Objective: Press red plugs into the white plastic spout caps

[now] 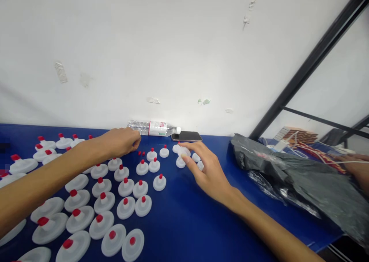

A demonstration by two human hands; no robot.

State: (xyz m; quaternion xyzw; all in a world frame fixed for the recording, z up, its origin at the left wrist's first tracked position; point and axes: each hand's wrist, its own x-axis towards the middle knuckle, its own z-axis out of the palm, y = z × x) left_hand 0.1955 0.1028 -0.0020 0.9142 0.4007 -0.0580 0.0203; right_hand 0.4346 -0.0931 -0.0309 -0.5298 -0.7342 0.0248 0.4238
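My left hand (123, 142) is closed, fingers curled down over the blue table beside two small loose red tips (141, 153). Its fingertips are hidden, so what they hold, if anything, does not show. My right hand (209, 171) pinches a white round plastic cap (183, 151) between thumb and index finger. Below and around that hand lie several more white caps (180, 162), some partly covered by the fingers. Many white disc-shaped caps with a red-tipped spout stand spread over the left side, such as one cap with a red tip (159, 182) between my hands.
A clear plastic bottle (158, 128) lies along the wall, next to a dark phone (186, 136). Grey plastic bags (291, 173) cover the right side of the blue table (184, 223). Past a black metal frame (305, 62), another person's hand (356, 167) shows.
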